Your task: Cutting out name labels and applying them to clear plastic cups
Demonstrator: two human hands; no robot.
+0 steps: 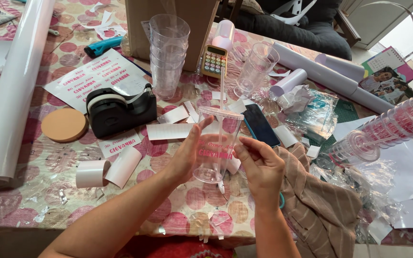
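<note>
The head view looked down on a crowded counter [20, 200] covered with a cloth of pink dots. The left hand [187, 160] and the right hand [263, 169] held between them a clear plastic tumbler [214, 148] with a lid and a straw, raised a little above the counter, near its front edge. The left fingers [201, 131] were wrapped around the left wall of the tumbler; the right fingers [247, 148] pinched close together at its right wall, next to the pink lettering. What the right fingertips touched exactly was hard to make out, because the wall is transparent.

The bottom edge of the picture cut off both forearms. A large white roll [13, 86] on the left was cut by the top edge. At the right, a lying stack of lettered tumblers [388, 126] ran out of the frame.

Behind the held tumbler stood a stack of plain clear cups [168, 55], in front of a brown cardboard box [173, 24]. Near them were a small calculator [214, 61] with coloured keys and a single clear cup [256, 69]. A black tape dispenser [120, 109] sat to the left, beside a round cork coaster [64, 124]. A dark phone [260, 125] lay just right of the tumbler, partly hidden by it. A striped beige cloth [321, 200] lay under the right wrist. Paper scraps and crumpled clear film covered many places.
</note>
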